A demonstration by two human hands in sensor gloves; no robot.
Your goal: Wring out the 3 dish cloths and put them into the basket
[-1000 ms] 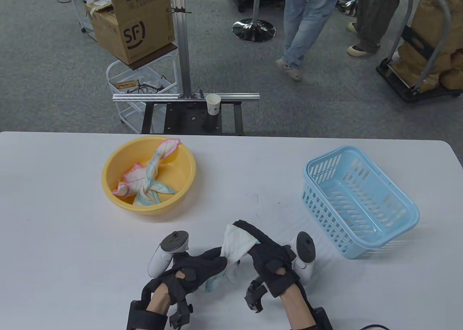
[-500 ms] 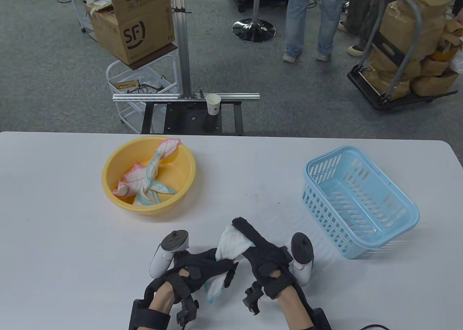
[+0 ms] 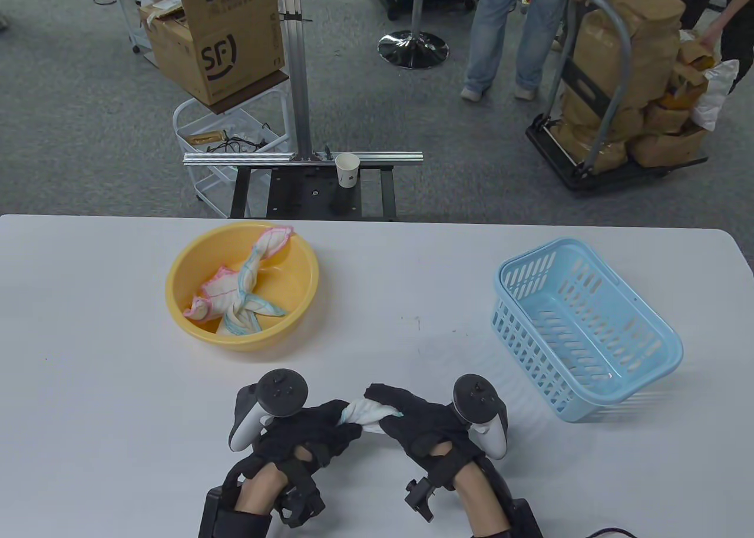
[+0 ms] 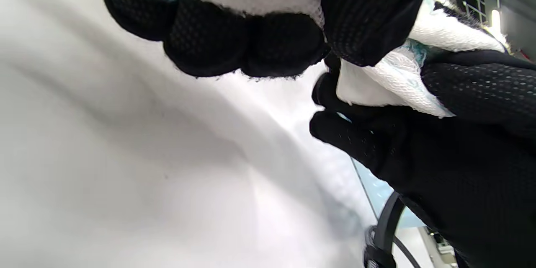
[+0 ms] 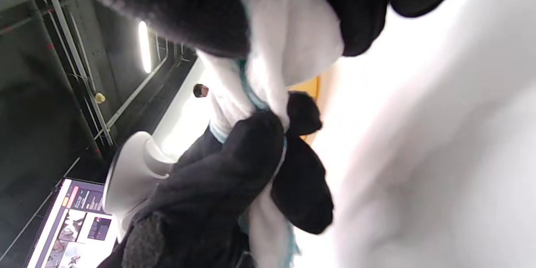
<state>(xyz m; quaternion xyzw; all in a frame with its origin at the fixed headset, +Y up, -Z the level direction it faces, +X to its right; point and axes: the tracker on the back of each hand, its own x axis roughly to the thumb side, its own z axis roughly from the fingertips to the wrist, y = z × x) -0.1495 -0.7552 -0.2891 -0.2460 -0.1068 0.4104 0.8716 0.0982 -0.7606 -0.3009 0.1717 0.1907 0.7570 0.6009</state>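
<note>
A white dish cloth with a blue edge (image 3: 366,412) is stretched between my two hands just above the near middle of the table. My left hand (image 3: 312,435) grips its left end and my right hand (image 3: 412,419) grips its right end. The wrist views show the same cloth (image 4: 393,79) (image 5: 276,54) bunched inside curled black fingers (image 4: 251,46) (image 5: 360,12). Two more cloths (image 3: 238,293), pink-edged and blue-edged, lie twisted in the yellow bowl (image 3: 177,267) at the back left. The light blue basket (image 3: 648,332) stands at the right with nothing in it.
Beyond the table's far edge stand a metal frame with a paper cup (image 3: 347,169), a cardboard box (image 3: 215,37) on a cart, and people beside a loaded trolley (image 3: 618,108).
Both hands have turned and come closer together, so the loose cloth is now drawn into a tight short roll between them. The trolley behind has rolled left.
</note>
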